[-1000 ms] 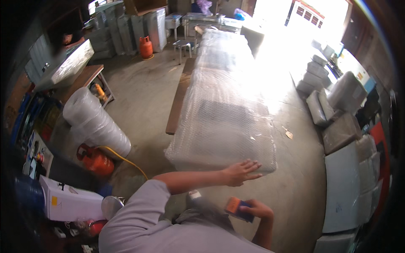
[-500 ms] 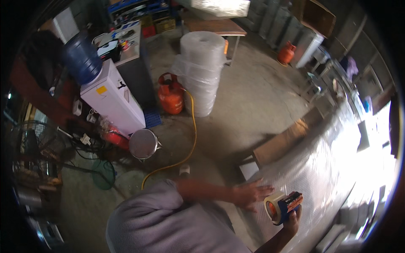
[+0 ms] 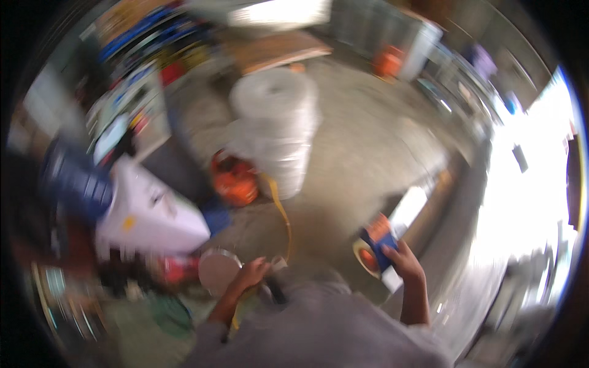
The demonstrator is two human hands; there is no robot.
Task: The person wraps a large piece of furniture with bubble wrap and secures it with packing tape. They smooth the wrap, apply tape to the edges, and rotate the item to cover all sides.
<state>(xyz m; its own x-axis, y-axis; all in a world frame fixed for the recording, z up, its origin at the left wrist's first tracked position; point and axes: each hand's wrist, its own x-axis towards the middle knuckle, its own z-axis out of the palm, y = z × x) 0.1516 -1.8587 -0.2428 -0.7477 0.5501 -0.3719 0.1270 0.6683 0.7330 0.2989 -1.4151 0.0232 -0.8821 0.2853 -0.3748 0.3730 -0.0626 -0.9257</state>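
A tape dispenser [image 3: 381, 243], blue and orange with a pale roll of tape in it, is held in my right hand [image 3: 403, 262] to the right of my body. Its roll faces left. My left hand [image 3: 253, 273] is apart from it, out in front of me on the left, beside a round-topped stool [image 3: 216, 271]. Motion smears its fingers, and nothing plainly shows in them. Right of the dispenser runs a long bubble-wrapped surface [image 3: 451, 285], blurred and washed out by glare.
Ahead stand a tall bubble wrap roll [image 3: 279, 132] and an orange-red gas cylinder [image 3: 235, 183] with a yellow hose [image 3: 282, 214] across the floor. To the left is a white water dispenser [image 3: 153, 211] with a blue bottle [image 3: 76, 178]. A wooden-topped table [image 3: 279, 49] stands farther back.
My left hand has left the spot beside the tape dispenser and swung left toward the stool. My right hand keeps hold of the dispenser, now turned differently. The whole view has shifted and blurred.
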